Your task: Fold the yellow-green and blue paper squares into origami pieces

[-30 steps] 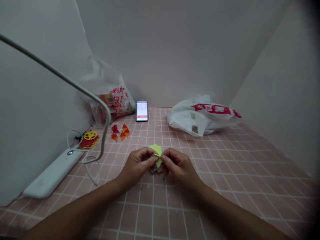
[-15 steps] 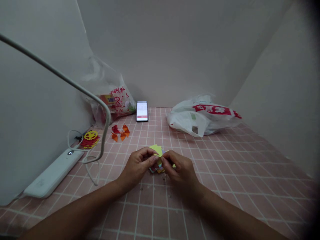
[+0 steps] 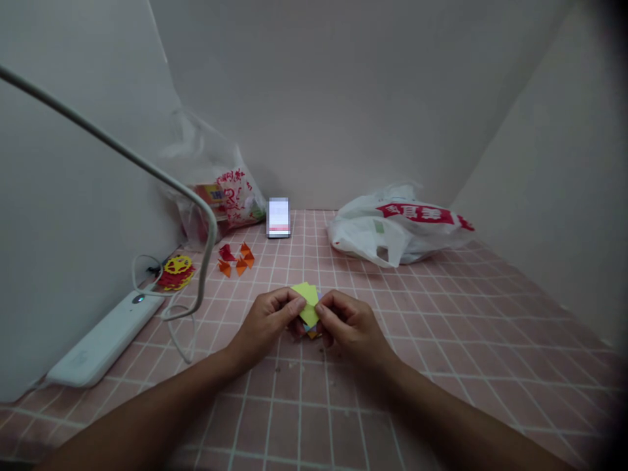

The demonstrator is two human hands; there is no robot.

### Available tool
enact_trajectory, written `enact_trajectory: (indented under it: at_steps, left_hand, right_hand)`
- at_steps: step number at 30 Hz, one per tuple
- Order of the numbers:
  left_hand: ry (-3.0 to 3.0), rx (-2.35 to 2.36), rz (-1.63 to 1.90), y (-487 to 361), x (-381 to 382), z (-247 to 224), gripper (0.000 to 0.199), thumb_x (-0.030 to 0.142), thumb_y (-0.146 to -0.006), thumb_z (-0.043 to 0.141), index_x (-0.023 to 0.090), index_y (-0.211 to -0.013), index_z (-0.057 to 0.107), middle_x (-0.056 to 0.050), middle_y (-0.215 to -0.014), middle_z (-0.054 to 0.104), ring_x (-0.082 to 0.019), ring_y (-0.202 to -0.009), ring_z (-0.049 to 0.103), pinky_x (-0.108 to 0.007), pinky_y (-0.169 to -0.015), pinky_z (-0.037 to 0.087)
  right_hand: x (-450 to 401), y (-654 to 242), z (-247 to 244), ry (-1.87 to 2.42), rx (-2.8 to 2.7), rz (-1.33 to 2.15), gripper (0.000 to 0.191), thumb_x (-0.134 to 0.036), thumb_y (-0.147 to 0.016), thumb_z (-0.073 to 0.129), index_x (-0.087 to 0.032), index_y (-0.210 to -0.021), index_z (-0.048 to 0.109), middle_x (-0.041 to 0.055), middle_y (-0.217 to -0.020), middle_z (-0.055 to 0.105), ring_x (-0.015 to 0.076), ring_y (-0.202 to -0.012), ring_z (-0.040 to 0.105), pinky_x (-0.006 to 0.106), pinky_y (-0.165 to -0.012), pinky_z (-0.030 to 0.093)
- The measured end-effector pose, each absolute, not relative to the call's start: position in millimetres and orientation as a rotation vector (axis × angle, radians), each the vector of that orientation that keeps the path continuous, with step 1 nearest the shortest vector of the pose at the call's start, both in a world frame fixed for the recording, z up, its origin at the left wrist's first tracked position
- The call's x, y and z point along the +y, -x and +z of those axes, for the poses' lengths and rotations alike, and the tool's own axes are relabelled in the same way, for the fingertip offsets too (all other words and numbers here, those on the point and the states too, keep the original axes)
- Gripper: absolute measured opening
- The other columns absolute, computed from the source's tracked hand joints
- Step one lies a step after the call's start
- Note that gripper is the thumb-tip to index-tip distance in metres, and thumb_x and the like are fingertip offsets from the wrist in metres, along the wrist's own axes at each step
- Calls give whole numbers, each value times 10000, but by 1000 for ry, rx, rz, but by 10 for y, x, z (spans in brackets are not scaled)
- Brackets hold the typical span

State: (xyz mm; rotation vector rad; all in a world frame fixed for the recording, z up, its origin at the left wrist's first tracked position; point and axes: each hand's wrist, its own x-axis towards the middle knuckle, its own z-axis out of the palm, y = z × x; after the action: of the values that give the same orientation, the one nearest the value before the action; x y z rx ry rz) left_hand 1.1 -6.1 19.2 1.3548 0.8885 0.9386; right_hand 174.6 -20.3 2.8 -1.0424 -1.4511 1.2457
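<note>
A small yellow sheet of paper (image 3: 309, 314) is pinched between my two hands, in the middle of the view. My left hand (image 3: 269, 322) grips its left side with thumb and fingers. At its right corner, the thumb and forefinger of my right hand (image 3: 354, 327) are closed on it. Under and behind the sheet lies a stack of coloured papers (image 3: 303, 288), yellow on top with bits of blue and orange peeking out below. The fingers partly hide this stack.
Folded orange paper pieces (image 3: 241, 265) and a red one (image 3: 226, 252) lie left of centre. Yellow and red cut-outs (image 3: 176, 273) sit beside a white lamp base (image 3: 105, 340) with a cable (image 3: 196, 307). A phone (image 3: 279, 218) stands between two plastic bags (image 3: 245, 196) (image 3: 363, 229).
The yellow sheet now shows a larger flat face between my hands. My left thumb has shifted upward and my fingers have changed their hold slightly.
</note>
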Motion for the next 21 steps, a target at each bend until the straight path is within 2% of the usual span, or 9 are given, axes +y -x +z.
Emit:
enact_trajectory:
  at_steps: [6, 21]
  left_hand:
    - [-1367, 909, 910, -10, -39, 205, 297, 414, -812, 684, 135, -730, 625, 4, -579, 624, -102, -504, 562, -219, -529, 456]
    - [-1299, 889, 866, 7, 17, 150, 302, 411, -791, 713, 129, -761, 610, 2, -606, 635, -96, -527, 584, -207, -535, 469]
  right_hand:
    - [-195, -1739, 2, 1036, -1419, 1323, 217, -316, -886, 573, -185, -713, 564, -24, -576, 600, 80, -411, 503, 194, -395, 383]
    - [-158, -1736, 26, 1011, -1278, 1494, 244, -369, -850, 622, -186, -702, 557, -44, -528, 586, 60, -341, 468, 159, -323, 348]
